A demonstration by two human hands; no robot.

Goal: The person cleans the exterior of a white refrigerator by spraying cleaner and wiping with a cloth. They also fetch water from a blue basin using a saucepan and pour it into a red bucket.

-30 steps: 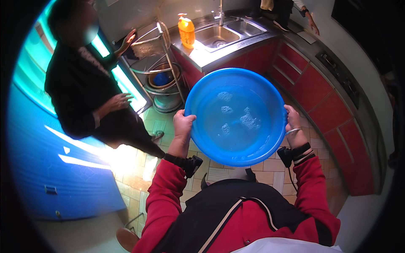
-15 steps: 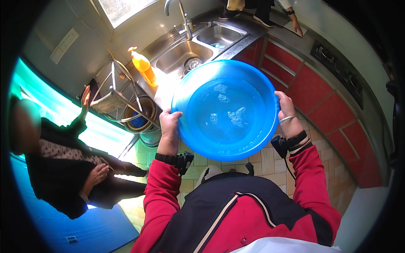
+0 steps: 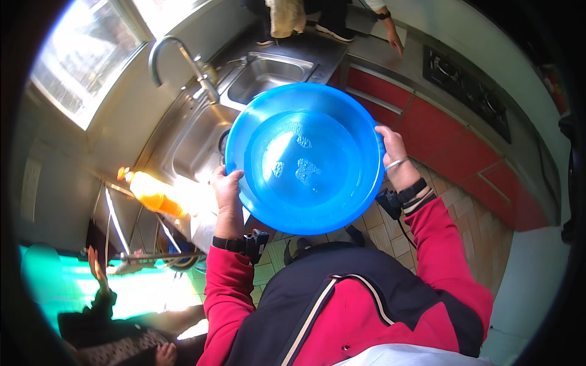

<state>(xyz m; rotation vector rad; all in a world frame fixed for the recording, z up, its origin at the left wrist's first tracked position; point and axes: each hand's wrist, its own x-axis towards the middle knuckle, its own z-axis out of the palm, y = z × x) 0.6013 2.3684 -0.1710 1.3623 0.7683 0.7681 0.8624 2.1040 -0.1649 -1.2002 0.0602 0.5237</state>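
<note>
Between my hands I hold a large round blue plastic basin (image 3: 311, 210) with water and patches of foam in it. My left hand (image 3: 227, 195) grips its left rim, thumb on top and fingers beneath. On the opposite side my right hand (image 3: 395, 155) clasps the right rim, its fingers partly hidden under the edge. The basin is held in front of my body, its left far part overlapping the edge of the steel sink (image 3: 198, 143). A curved faucet (image 3: 194, 67) rises behind that sink.
A second sink bowl (image 3: 265, 76) lies farther right. An orange bottle (image 3: 155, 194) stands on the counter at left, near a metal rack (image 3: 116, 222). Red cabinets (image 3: 427, 125) and a gas stove (image 3: 467, 91) line the right. One person (image 3: 122, 329) is at lower left; another's hand (image 3: 395, 41) rests at the back.
My body has turned and come nearer the sinks, carrying the basin along. The sinks and orange bottle now appear farther left, and the person at left has slid lower in view.
</note>
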